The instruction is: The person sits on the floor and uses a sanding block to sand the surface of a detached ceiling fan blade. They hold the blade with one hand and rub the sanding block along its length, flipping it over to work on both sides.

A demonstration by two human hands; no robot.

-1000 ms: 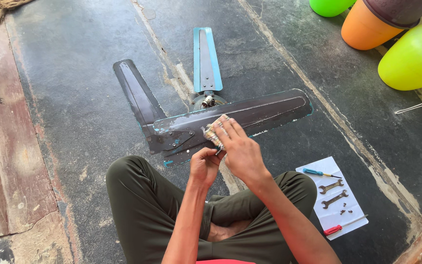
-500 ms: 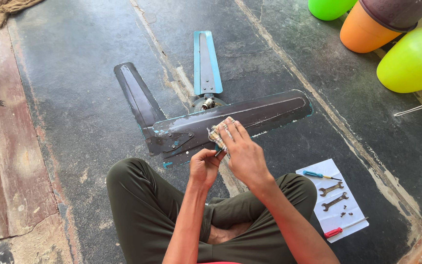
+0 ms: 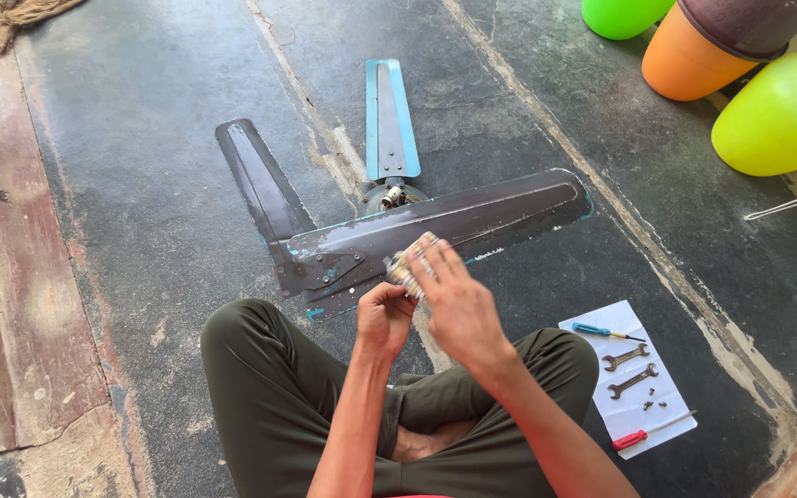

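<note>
1. Far to the left of the hands, a worn reddish strip of floor (image 3: 11,277) runs beside the dark stone floor (image 3: 140,184), and a brown cloth (image 3: 2,20) lies bunched at the far left corner.
2. Up and to the left of the hands, a dark fan blade (image 3: 260,184) lies flat on the floor, its near end tucked under the blade being worked on.
3. The left hand (image 3: 385,318) is curled shut at the near edge of the big dark fan blade (image 3: 454,226) — fingers folded in, pinching the blade's edge and the lower end of the sanding pad (image 3: 410,263).
4. Straight beyond the hands, a blue fan blade (image 3: 387,115) points away, and the fan motor (image 3: 389,195) sits between it and the big dark fan blade.
5. The right hand (image 3: 458,304) lies over the sanding pad with fingers spread and nearly straight, pressing it flat onto the big dark fan blade — that blade stretches from just left of the hands well out to the right.
6. To the right of the hands, beside the knee, a white sheet (image 3: 634,406) carries a blue screwdriver (image 3: 606,331), two wrenches (image 3: 629,369), some small screws (image 3: 654,403) and a red screwdriver (image 3: 648,432).
7. Far up to the right stand a green pot (image 3: 620,17), an orange pot (image 3: 689,65) and a yellow-green jug (image 3: 781,120).
</note>
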